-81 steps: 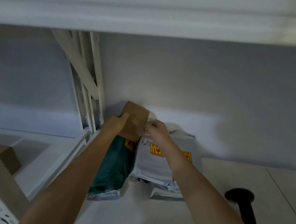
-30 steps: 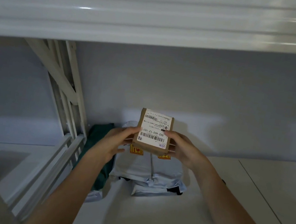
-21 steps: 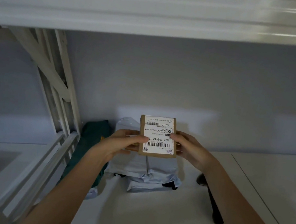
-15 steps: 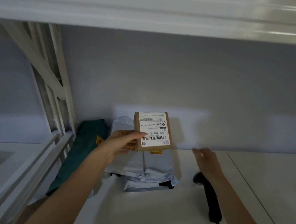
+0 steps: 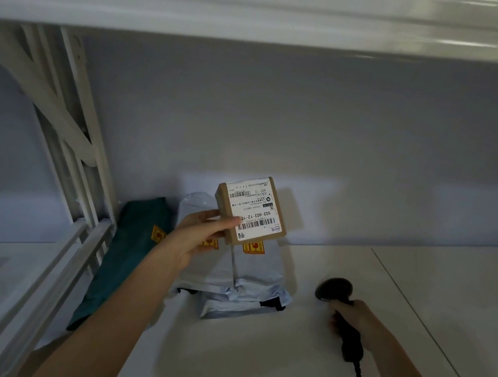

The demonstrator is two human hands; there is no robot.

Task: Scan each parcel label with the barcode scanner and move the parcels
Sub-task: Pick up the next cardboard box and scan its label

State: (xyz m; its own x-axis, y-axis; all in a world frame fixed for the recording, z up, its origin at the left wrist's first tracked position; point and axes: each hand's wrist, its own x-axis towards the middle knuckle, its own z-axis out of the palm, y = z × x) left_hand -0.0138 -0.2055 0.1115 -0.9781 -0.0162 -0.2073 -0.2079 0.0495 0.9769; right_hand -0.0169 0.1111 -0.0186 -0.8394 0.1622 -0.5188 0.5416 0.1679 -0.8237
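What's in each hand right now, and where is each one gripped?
The left hand pinches the cardboard box at its lower left corner, label facing the camera. The right hand grips the barcode scanner by its handle.

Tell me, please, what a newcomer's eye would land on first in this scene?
Probably the small cardboard box with its white barcode label, held up mid-frame by the left hand. Next, the black barcode scanner gripped by the right hand low on the white shelf.

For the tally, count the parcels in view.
4, maybe more hidden: box in left hand; green bag by the rack; two grey bags stacked on the table.
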